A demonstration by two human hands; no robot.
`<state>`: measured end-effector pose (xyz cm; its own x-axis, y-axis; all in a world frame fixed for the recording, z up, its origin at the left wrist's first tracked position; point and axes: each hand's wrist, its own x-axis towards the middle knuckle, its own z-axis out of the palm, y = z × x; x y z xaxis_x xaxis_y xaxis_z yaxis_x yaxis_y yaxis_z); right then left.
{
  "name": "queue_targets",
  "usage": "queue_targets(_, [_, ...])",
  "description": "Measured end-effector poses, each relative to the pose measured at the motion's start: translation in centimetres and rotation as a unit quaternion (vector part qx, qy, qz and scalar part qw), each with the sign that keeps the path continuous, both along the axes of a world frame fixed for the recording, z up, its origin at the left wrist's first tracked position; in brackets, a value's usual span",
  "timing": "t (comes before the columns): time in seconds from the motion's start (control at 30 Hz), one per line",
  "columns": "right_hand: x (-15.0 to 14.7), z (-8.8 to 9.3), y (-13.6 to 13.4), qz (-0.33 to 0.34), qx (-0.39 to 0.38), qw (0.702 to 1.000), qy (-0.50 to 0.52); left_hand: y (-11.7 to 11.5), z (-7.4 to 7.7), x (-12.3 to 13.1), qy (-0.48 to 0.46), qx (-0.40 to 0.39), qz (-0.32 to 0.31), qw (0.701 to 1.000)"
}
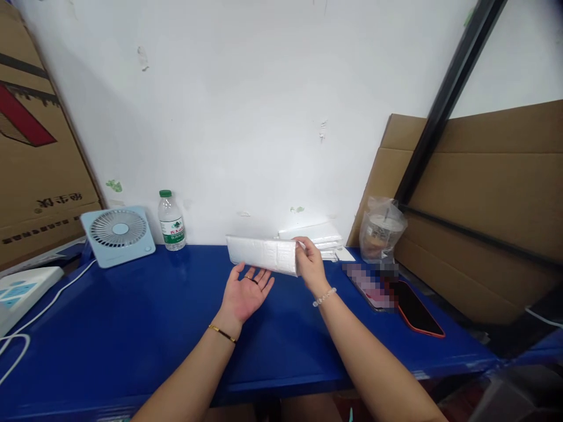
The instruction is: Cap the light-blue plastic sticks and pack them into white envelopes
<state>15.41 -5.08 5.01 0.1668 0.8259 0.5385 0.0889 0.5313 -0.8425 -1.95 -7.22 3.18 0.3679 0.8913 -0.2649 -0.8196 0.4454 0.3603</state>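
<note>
A flat white packet in a clear plastic wrapper (263,253) is held above the blue table (189,316). My right hand (310,265) grips its right end, thumb and fingers closed on the edge. Palm up, my left hand (248,293) lies just below the packet with its fingers spread; whether the fingertips touch it I cannot tell. Behind the right hand, a stack of similar white wrapped packets (314,232) rests against the wall. What is inside the wrapper cannot be made out.
A light blue fan (118,234), a water bottle (172,223) and a white power strip (26,293) with a cable stand left. To the right are a bagged cup (380,234), a phone in a red case (417,308), a partly blurred flat item (372,287) and cardboard (492,223).
</note>
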Motion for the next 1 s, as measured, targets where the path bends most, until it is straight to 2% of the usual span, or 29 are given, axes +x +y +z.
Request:
queue_targets(0.17, [0.5, -1.7, -0.8, 0.023, -0.046, 0.987, 0.150, -0.5, 0.7, 1.2, 0.003, 0.078, 0.070, 0.994])
queue_targets(0.3, [0.4, -2.8, -0.8, 0.058, -0.117, 0.975, 0.178, 1.0, 0.2, 0.9, 0.100, -0.022, 0.132, 0.986])
queue_targets(0.43, [0.7, -2.3, -1.1, 0.150, -0.164, 0.950, 0.221, 3.6, 0.2, -0.6, 0.145, -0.123, 0.154, 0.970])
queue_targets(0.53, [0.9, -1.7, -1.4, 0.213, -0.177, 0.927, 0.255, 5.2, 0.8, -1.9, 0.153, -0.161, 0.149, 0.964])
queue_targets(0.6, [1.0, -1.5, -1.5, 0.223, -0.188, 0.923, 0.253, 6.0, 1.5, -2.7, 0.150, -0.158, 0.163, 0.962])
queue_targets(0.7, [1.4, -1.3, -1.5, 0.199, -0.174, 0.936, 0.234, 7.0, 2.8, -3.5, 0.114, -0.113, 0.176, 0.971])
queue_targets(0.87, [4.0, -0.7, -0.6, 0.103, -0.102, 0.967, 0.209, 9.1, 5.5, -3.8, 0.068, -0.055, 0.145, 0.986])
queue_targets(0.93, [5.9, -0.5, 0.2, 0.044, -0.084, 0.981, 0.172, 10.2, 5.8, -3.6, 0.092, -0.035, 0.151, 0.984])
queue_targets(1.0, [8.4, -0.5, 1.4, -0.045, -0.068, 0.992, 0.100, 11.1, 5.1, -3.4, 0.156, 0.006, 0.160, 0.975])
